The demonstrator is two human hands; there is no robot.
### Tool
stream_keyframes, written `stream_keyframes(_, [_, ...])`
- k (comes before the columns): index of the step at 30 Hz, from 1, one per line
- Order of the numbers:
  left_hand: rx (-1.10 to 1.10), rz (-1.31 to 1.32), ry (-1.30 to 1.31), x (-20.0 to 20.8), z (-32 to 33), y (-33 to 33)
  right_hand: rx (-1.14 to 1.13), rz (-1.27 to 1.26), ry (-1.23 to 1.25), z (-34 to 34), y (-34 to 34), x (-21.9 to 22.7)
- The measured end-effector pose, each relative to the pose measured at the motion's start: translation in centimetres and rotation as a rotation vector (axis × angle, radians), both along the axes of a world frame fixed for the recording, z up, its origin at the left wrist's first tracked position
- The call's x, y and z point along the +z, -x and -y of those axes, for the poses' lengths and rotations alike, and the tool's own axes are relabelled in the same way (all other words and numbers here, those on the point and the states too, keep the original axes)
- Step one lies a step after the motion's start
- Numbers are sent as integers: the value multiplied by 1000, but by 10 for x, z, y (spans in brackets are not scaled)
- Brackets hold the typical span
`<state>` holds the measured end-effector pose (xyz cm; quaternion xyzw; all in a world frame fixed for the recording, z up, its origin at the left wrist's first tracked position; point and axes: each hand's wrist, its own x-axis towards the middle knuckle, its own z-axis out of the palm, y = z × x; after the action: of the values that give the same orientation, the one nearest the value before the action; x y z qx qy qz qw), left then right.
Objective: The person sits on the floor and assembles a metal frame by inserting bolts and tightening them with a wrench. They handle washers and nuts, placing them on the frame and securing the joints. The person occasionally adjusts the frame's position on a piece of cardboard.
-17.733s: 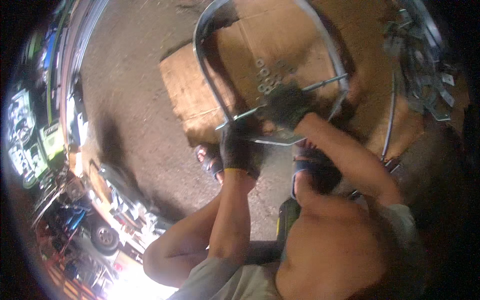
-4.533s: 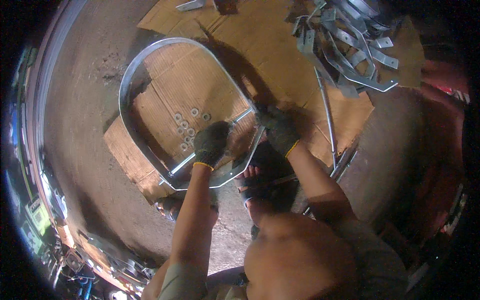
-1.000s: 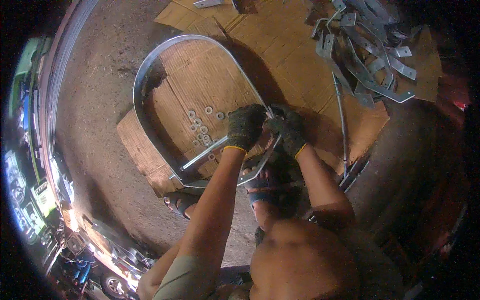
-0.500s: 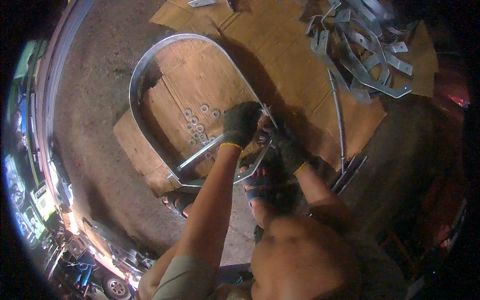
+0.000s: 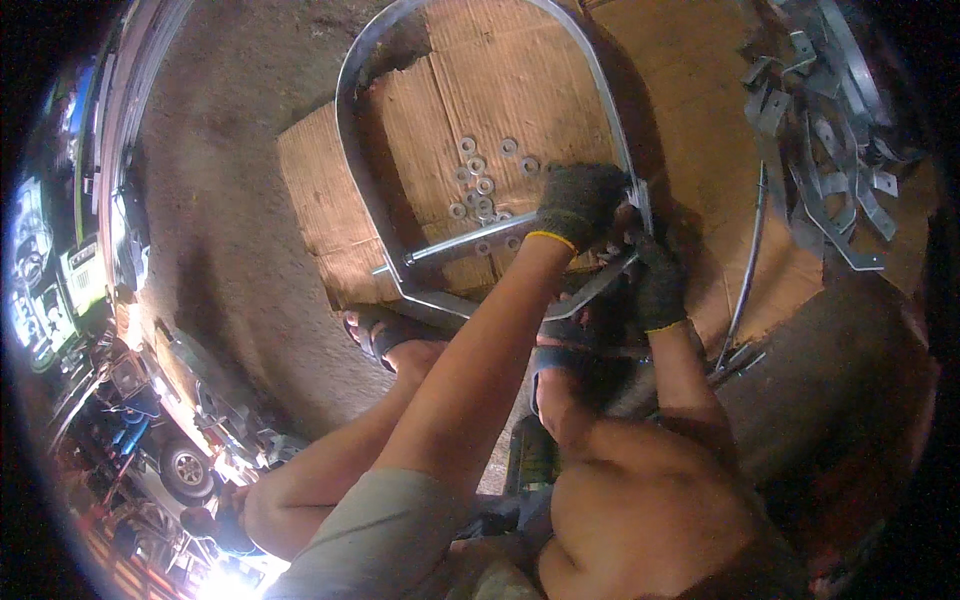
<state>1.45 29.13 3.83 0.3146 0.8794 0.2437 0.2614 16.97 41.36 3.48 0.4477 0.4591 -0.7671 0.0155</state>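
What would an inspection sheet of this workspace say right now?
Surface: cardboard on a rough floor.
Job's things: curved metal frame; rod across it, left tip outside the frame; loose washers within its outline.
Clutter: bent metal strips piled right, near a long rod.
Hands: gloved left hand at the rod's right end; gloved right hand beside the frame's right side; grips unclear.
Cables: nothing seen near the hands.
Surroundings: wheel lower left.

The gloved left hand point(image 5: 583, 207) and right hand point(image 5: 661, 287) are at the right side of the metal frame point(image 5: 352, 160); washers point(image 5: 480, 170) lie on cardboard point(image 5: 320, 210).
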Motion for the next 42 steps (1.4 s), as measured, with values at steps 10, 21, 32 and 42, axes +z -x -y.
stream_keyframes(10, [29, -17, -36, 1, 0, -3, 33, -131, 56, 0, 16, 12])
stream_keyframes(21, [24, 5, -62, -3, 3, -2, 39, -214, 56, 3, 29, 15])
stream_keyframes(32, [29, 68, -14, 11, -2, 4, 128, -178, -296, 2, 37, 21])
stream_keyframes(42, [37, 82, -27, 11, 2, 1, 54, -94, -14, -2, 33, 8])
